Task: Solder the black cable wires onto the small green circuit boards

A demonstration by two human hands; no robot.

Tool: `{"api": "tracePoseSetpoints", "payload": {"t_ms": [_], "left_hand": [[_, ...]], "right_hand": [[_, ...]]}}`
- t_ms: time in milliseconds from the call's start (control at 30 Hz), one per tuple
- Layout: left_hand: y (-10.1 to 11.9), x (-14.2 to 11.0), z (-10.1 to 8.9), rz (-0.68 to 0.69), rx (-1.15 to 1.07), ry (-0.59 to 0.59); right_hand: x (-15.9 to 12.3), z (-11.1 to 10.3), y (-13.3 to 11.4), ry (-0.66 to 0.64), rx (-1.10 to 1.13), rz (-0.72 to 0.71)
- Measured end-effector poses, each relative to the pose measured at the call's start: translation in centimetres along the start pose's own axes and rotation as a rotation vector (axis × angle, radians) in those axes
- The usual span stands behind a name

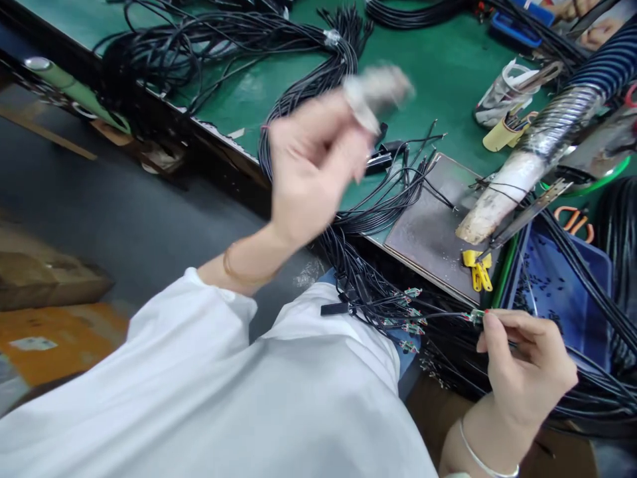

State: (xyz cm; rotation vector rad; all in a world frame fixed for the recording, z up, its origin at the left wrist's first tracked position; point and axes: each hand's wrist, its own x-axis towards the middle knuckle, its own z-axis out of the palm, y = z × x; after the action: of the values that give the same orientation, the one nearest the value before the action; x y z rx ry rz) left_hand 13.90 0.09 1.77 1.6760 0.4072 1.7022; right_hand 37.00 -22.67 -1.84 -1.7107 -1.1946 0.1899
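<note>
Between thumb and forefinger, my right hand [527, 365] pinches a small green circuit board [475, 317] on the end of a black cable. That cable runs left to a bundle of black cables [355, 272] draped over my lap. Several more green boards [412, 328] with red spots hang from the bundle. My left hand [318, 153] is raised over the table's front edge, smeared by motion. A whitish wrap [362, 103] covers one of its fingers; whether it grips anything is unclear. Beside its thumb, a black rectangular part [379, 163] shows on the table.
A brown board [428, 226] lies at the green table's [438, 73] edge. Above it hangs a duct nozzle [490, 199], with a yellow clip [478, 269] nearby. A blue bin [592, 265] with small black pieces stands right. Another person's hand [572, 8] shows at top right.
</note>
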Motion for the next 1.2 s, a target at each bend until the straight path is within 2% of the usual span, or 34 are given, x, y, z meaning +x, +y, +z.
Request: {"api": "tracePoseSetpoints", "payload": {"t_ms": [33,67,167,267,400,467,533,633,733,800,900,1067,1200], "left_hand": [[0.8,-1.3,1.3,-0.118,0.075,-0.127],[1.3,-2.6,2.5,-0.154,0.088,-0.26],[1.6,-6.1,5.7,-0.407,0.008,-0.469],[0.8,-8.3,7.9,-0.604,-0.118,-0.511],[-0.2,-9.8,9.3,-0.736,-0.245,-0.521],[-0.2,-10.2,9.5,-0.738,-0.257,-0.502],[0.1,-10.3,9.6,-0.702,-0.247,-0.428],[0.7,-10.5,9.5,-0.534,-0.138,-0.334],[0.9,-10.9,9.3,-0.248,0.035,-0.439],[0.7,-11.4,9.4,-0.141,0.125,-0.501],[0.6,-12.1,9.6,-0.149,0.173,-0.491],[0.7,-12.1,9.9,-0.259,0.108,-0.528],[0.4,-11.6,9.9,-0.316,0.09,-0.559]], "right_hand": [[0.3,0.0,-0.2,-0.007,-0.008,0.057],[0.5,0.1,-0.4,-0.018,-0.02,0.11],[1.5,0.6,-0.4,-0.064,-0.015,0.216],[2.2,1.0,-0.1,-0.087,0.014,0.238],[2.6,1.3,0.5,-0.085,0.018,0.23],[2.6,1.3,0.6,-0.104,0.008,0.229],[2.7,1.3,0.7,-0.127,-0.009,0.222],[2.9,1.4,0.8,-0.15,-0.055,0.184],[2.9,1.4,0.6,-0.146,-0.101,0.138],[2.9,1.3,0.5,-0.135,-0.122,0.127],[2.8,1.2,0.4,-0.132,-0.1,0.149],[2.9,1.0,0.8,-0.162,0.006,0.218],[3.0,1.0,0.9,-0.177,-0.016,0.201]]}}
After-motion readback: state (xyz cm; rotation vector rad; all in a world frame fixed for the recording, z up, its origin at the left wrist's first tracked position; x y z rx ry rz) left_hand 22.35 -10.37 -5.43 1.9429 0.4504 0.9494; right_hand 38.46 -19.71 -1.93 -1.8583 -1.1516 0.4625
